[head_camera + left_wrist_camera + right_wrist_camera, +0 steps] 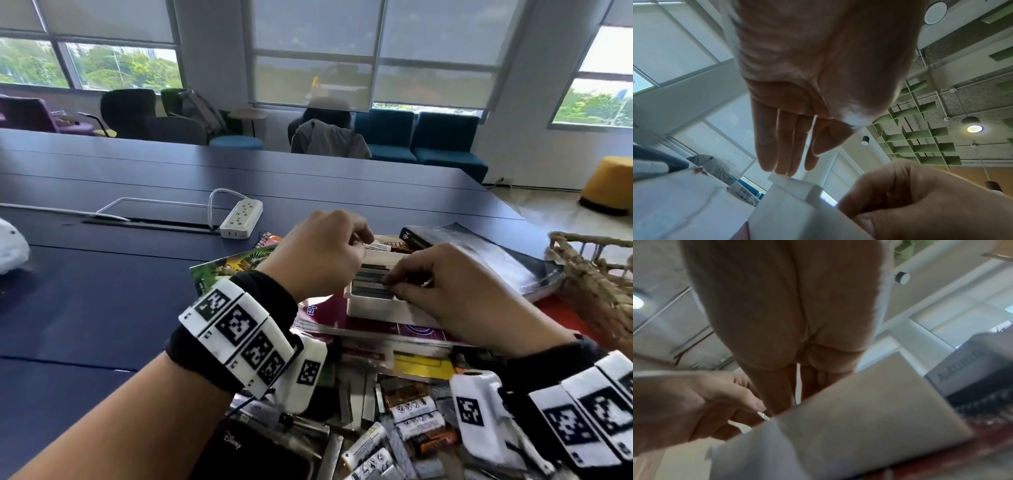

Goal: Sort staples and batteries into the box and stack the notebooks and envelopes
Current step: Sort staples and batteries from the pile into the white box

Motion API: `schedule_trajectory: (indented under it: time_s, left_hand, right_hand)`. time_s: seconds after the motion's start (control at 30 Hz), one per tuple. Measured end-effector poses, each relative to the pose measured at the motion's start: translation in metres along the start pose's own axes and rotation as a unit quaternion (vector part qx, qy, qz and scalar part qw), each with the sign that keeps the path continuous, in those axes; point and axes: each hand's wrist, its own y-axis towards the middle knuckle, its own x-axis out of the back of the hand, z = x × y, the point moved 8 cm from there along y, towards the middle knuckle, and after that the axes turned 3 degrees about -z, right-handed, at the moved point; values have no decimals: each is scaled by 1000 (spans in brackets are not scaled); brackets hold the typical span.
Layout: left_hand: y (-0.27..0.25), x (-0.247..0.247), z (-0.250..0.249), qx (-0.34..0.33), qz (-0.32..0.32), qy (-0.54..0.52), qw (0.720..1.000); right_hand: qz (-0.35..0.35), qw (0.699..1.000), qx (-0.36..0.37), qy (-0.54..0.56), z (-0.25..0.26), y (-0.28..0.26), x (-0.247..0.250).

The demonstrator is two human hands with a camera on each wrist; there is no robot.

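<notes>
Two hands work over a white box point(368, 305) set on a maroon notebook point(329, 317) atop the pile on a blue table point(102, 274). The left hand point(322, 253), at the box's 10 o'clock, has straight fingers touching its far rim. The right hand point(455, 287), at 3 o'clock, pinches staples point(371, 279) lying in the box. Batteries point(411, 416) lie loose at 6 o'clock, a wicker basket point(596, 274) at 3 o'clock.
</notes>
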Motion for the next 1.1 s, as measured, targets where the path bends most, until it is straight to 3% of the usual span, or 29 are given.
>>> schedule_trajectory:
  time_s: [0.23,0.43,0.53,0.7,0.87,1.1]
  left_hand:
    - [-4,-4,-6,-44,26,33,998]
    - [-11,-21,-16,-92,141,2,986]
    - [-11,-25,-17,-88,137,41,986]
    - [-12,-22,-21,-96,121,55,986]
    - [-15,-15,-40,-137,95,41,985]
    - [-34,-30,-64,-159,214,11,964]
  right_hand:
    - [-4,999,-7,51,-4,-6,4]
    - [-37,998,8,51,0,-10,34]
    - [-26,998,16,48,0,-13,47]
    - [83,996,23,4,9,-24,51]
    - [234,972,4,-11,18,-43,33]
    - [310,948,-7,-73,15,-62,2]
